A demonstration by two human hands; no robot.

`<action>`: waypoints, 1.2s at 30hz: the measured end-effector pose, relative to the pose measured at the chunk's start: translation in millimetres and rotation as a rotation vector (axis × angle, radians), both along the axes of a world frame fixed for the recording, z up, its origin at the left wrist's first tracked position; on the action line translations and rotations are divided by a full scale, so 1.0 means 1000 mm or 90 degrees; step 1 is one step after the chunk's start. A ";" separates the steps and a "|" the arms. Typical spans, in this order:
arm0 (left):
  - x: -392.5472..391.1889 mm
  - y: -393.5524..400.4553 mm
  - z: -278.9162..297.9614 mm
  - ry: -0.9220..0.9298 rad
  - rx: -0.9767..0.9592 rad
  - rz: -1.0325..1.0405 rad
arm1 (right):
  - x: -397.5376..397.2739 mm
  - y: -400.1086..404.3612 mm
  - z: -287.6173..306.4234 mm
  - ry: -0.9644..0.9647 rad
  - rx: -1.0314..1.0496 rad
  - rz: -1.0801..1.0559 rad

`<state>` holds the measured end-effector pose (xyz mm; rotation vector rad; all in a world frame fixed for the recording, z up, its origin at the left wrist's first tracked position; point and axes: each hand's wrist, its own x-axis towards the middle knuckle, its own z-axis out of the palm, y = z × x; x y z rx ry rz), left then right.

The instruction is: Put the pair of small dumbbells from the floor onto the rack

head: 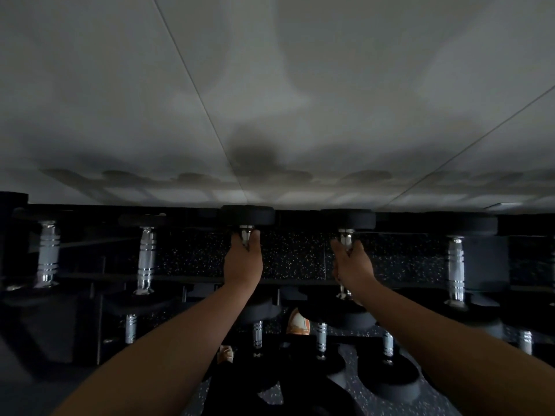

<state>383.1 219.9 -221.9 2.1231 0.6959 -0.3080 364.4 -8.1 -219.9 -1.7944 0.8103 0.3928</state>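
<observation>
Seemingly the job is near its end: both small dumbbells sit up on the top tier of the rack [192, 277], none of the pair remaining on the floor as far as this dim view shows, and what is left is to let go and draw the arms back. The left hand [242, 259] has its fingers [255, 235] wrapped around the chrome handle of the left dumbbell [247, 216], clamped on it. The right hand [353, 264] lies along the handle of the right dumbbell [348, 219] with its fingers curled loosely at the far end; whether they grip or are easing off I cannot tell. Each dumbbell lies with its long axis running away from the person toward the pale wall [270, 85], far black head near the wall, near head under the wrists, parallel to the neighbouring racked dumbbells [146, 259] on either side
</observation>
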 end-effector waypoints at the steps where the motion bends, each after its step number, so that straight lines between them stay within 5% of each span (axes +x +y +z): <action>1: 0.000 0.000 0.000 -0.002 0.003 -0.002 | 0.000 0.000 0.000 0.000 0.001 0.002; 25: -0.012 0.018 0.030 -0.033 -0.002 -0.050 | -0.003 0.023 0.044 0.106 -0.163 0.107; 32: -0.030 0.050 0.068 -0.076 -0.047 -0.069 | -0.028 0.054 0.078 0.042 -0.229 0.143; 36: -0.049 0.090 0.094 -0.166 0.001 -0.207 | -0.043 0.086 0.104 -0.068 -0.269 0.192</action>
